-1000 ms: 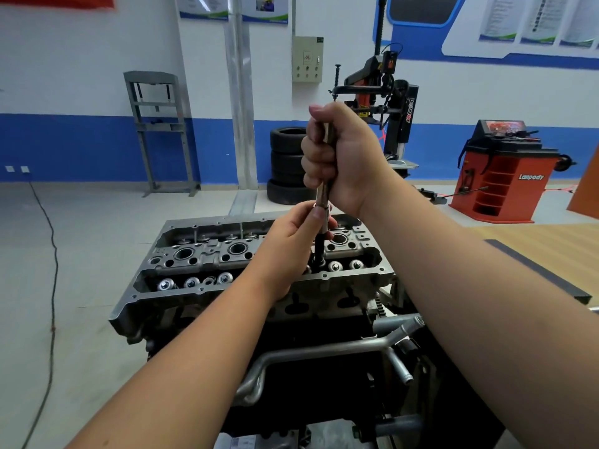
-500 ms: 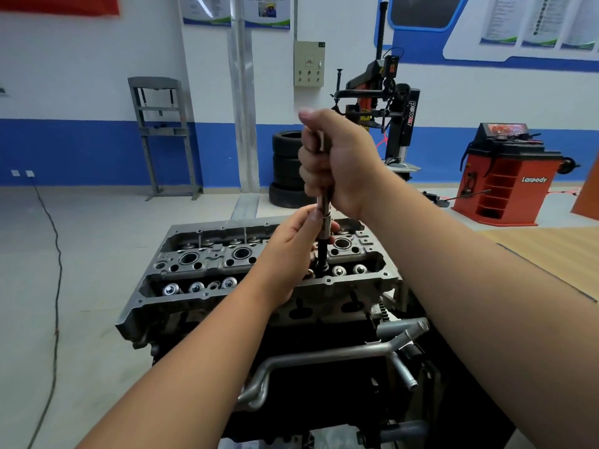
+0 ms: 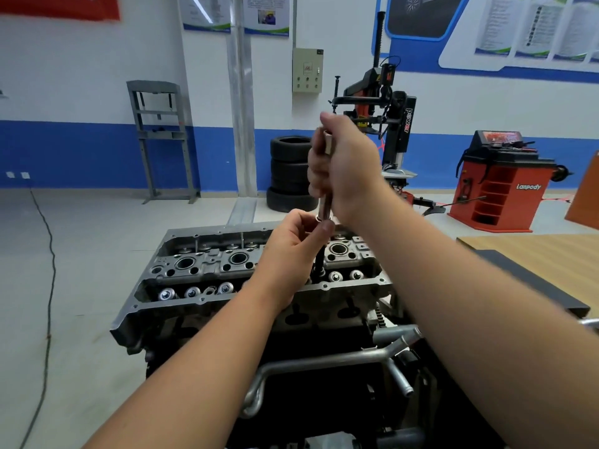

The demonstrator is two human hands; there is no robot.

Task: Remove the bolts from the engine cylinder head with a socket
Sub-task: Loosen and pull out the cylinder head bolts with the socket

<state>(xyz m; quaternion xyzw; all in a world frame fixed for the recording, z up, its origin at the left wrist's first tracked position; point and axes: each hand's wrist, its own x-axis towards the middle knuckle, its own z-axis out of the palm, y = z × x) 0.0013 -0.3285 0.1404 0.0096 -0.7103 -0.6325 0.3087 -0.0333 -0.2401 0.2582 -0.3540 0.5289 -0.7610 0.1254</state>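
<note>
— What is being held by the left hand (image 3: 293, 246)?

— The lower end of the socket tool (image 3: 325, 207) is being pinched between its fingertips, just above the cylinder head (image 3: 207, 270).

— How is the tool lying?

— Its long axis is being kept close to upright, the dark tip pointing down into the head right of its middle; the bolt itself cannot be made out.

— And further right?

— The upper shaft is being gripped in the fist of the right hand (image 3: 345, 166).

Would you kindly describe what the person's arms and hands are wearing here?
Nothing shows on them: the left hand and right hand are bare, without gloves, rings or a watch, and both forearms are uncovered up to the frame edge, with no sleeve in view.
</note>
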